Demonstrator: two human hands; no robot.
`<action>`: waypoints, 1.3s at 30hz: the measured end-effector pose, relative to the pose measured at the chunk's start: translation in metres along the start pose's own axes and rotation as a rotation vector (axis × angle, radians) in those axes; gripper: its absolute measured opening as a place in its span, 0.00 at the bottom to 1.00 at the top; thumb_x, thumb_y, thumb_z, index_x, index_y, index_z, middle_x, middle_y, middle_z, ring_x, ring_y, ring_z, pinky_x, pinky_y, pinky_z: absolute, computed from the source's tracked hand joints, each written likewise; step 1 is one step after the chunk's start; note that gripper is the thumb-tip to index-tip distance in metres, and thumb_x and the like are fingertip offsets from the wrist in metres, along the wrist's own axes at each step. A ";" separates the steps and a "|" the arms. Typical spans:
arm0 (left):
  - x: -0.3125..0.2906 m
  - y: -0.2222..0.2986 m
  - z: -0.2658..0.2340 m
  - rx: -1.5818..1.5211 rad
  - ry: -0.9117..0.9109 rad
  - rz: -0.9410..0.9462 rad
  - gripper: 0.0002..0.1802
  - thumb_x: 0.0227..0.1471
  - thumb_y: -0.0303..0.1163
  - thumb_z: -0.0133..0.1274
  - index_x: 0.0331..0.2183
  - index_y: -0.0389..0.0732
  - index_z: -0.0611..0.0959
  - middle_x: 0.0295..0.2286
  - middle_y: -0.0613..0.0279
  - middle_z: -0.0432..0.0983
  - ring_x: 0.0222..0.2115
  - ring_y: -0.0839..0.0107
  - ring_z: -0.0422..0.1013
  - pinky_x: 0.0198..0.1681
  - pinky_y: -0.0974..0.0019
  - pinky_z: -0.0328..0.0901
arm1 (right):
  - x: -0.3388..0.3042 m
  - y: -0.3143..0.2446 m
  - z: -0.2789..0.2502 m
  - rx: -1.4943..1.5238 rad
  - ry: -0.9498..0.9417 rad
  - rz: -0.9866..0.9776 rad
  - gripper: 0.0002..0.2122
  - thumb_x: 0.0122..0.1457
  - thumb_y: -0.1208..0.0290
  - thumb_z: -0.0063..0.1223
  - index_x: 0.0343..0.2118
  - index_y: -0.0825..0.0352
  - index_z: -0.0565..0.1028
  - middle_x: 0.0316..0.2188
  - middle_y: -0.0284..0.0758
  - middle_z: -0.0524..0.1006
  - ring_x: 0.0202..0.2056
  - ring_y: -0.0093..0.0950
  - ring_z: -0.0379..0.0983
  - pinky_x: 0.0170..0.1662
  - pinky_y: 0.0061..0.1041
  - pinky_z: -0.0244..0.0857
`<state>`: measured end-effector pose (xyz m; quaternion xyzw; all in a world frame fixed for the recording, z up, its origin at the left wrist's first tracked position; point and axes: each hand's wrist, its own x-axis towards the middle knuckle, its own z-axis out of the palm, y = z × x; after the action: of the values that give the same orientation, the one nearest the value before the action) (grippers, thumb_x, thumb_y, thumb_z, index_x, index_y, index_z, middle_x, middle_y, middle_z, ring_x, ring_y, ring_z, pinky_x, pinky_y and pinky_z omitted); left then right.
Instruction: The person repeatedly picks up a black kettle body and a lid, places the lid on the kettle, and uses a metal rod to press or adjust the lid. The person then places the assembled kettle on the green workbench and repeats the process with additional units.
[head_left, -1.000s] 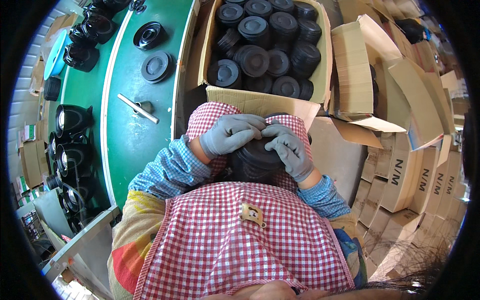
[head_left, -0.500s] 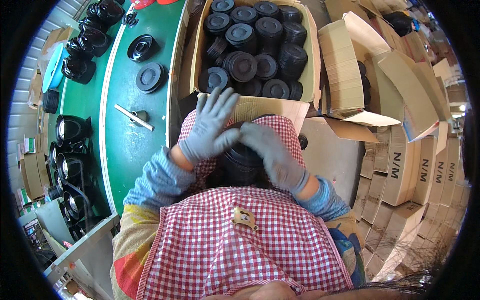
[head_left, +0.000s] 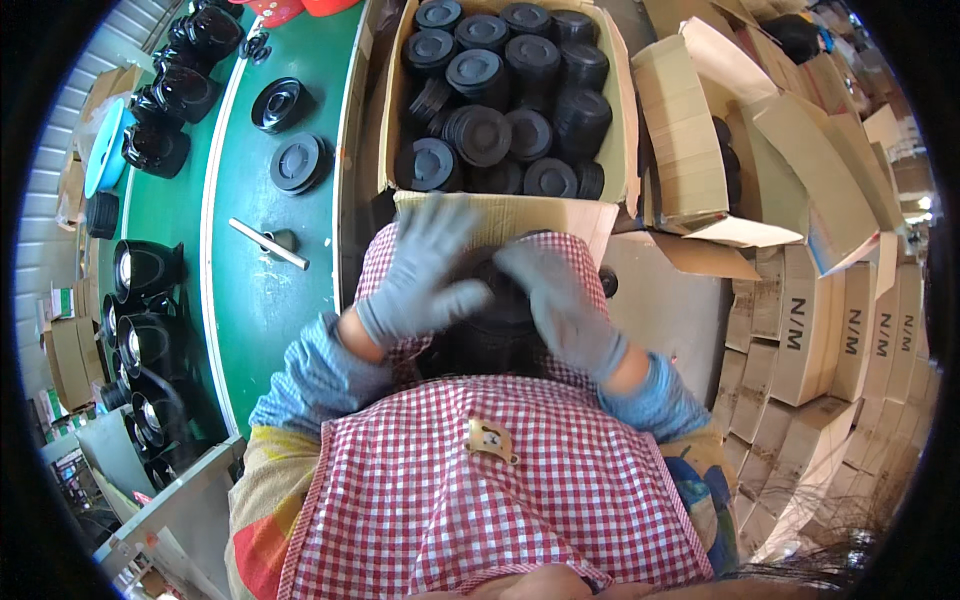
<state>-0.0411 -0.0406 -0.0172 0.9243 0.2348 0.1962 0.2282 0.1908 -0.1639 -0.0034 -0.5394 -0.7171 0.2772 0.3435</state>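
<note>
On my lap, between my knees, sits a black round part (head_left: 497,310), dark and partly covered by my hands. My left hand (head_left: 425,275), in a grey glove, hovers over its left side with the fingers spread and slightly blurred. At the right side of the part is my right hand (head_left: 568,312), also gloved in grey, its fingers stretched out and angled inward. I see nothing held in either hand; whether they touch the part I cannot tell. Just beyond them stands a cardboard box (head_left: 628,130) filled with stacks of black round discs (head_left: 478,135).
Along the left runs a green workbench (head_left: 270,350) carrying black discs (head_left: 298,163), a pale stick (head_left: 268,244) on a small round piece, and several glossy black housings (head_left: 148,265). To the right are an opened carton (head_left: 685,130) and stacked cardboard boxes (head_left: 785,330).
My hands have drawn a little apart, the right one shifting slightly right and the left tilting. More of the black round part shows between them.
</note>
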 end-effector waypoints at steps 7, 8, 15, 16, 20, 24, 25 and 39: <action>0.007 0.016 -0.005 -0.032 -0.077 0.053 0.51 0.56 0.72 0.41 0.66 0.43 0.63 0.62 0.39 0.61 0.65 0.37 0.51 0.67 0.34 0.38 | -0.007 0.021 0.012 -0.080 0.129 -0.028 0.30 0.68 0.49 0.41 0.60 0.73 0.66 0.59 0.53 0.69 0.61 0.53 0.63 0.66 0.51 0.53; 0.008 0.027 -0.008 -0.033 -0.138 0.061 0.48 0.58 0.69 0.41 0.66 0.42 0.63 0.62 0.38 0.61 0.64 0.33 0.52 0.65 0.31 0.41 | 0.007 -0.002 -0.002 0.049 -0.009 0.071 0.30 0.68 0.48 0.41 0.60 0.73 0.67 0.59 0.54 0.68 0.62 0.53 0.62 0.67 0.51 0.52; 0.052 -0.008 0.001 -0.206 -0.517 -0.280 0.25 0.63 0.48 0.46 0.49 0.39 0.82 0.43 0.40 0.79 0.45 0.46 0.76 0.52 0.52 0.69 | 0.023 0.010 -0.013 -0.262 -0.212 -0.105 0.49 0.56 0.25 0.39 0.71 0.62 0.55 0.70 0.51 0.53 0.72 0.49 0.42 0.72 0.54 0.29; 0.074 -0.011 0.007 -0.197 -0.549 -0.330 0.24 0.63 0.47 0.47 0.49 0.39 0.82 0.43 0.41 0.79 0.45 0.47 0.76 0.52 0.52 0.69 | 0.034 -0.002 -0.001 -0.284 -0.302 -0.256 0.49 0.56 0.24 0.38 0.71 0.60 0.55 0.71 0.48 0.52 0.73 0.48 0.41 0.72 0.54 0.26; 0.123 -0.006 0.017 -0.134 -0.691 -0.353 0.21 0.63 0.45 0.50 0.49 0.40 0.82 0.45 0.46 0.80 0.48 0.54 0.76 0.53 0.55 0.69 | 0.060 -0.026 0.015 -0.086 -0.341 -0.483 0.45 0.59 0.29 0.41 0.70 0.59 0.57 0.70 0.43 0.56 0.72 0.45 0.45 0.72 0.51 0.28; 0.074 -0.026 0.011 -0.342 -0.621 0.043 0.26 0.64 0.40 0.48 0.61 0.46 0.72 0.59 0.53 0.69 0.62 0.62 0.65 0.63 0.62 0.63 | 0.059 0.044 -0.024 0.090 -0.654 0.019 0.44 0.50 0.37 0.59 0.65 0.62 0.66 0.67 0.47 0.60 0.69 0.48 0.51 0.71 0.55 0.39; 0.068 -0.040 0.039 -0.473 -0.579 -0.072 0.24 0.63 0.41 0.50 0.58 0.45 0.75 0.56 0.53 0.72 0.58 0.60 0.68 0.60 0.59 0.65 | 0.058 0.035 -0.012 0.084 -0.589 -0.067 0.44 0.47 0.37 0.61 0.65 0.60 0.67 0.67 0.45 0.60 0.69 0.47 0.50 0.71 0.55 0.37; 0.181 -0.013 0.090 -0.150 -1.381 -0.444 0.20 0.62 0.41 0.50 0.56 0.52 0.77 0.55 0.57 0.72 0.60 0.66 0.66 0.60 0.53 0.65 | 0.075 -0.016 0.012 -0.120 -0.218 -0.589 0.28 0.55 0.48 0.58 0.57 0.57 0.75 0.64 0.39 0.66 0.67 0.44 0.55 0.71 0.55 0.39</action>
<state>0.1437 0.0344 -0.0509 0.7498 0.2054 -0.4670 0.4214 0.1587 -0.0964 0.0158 -0.2950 -0.8900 0.1793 0.2979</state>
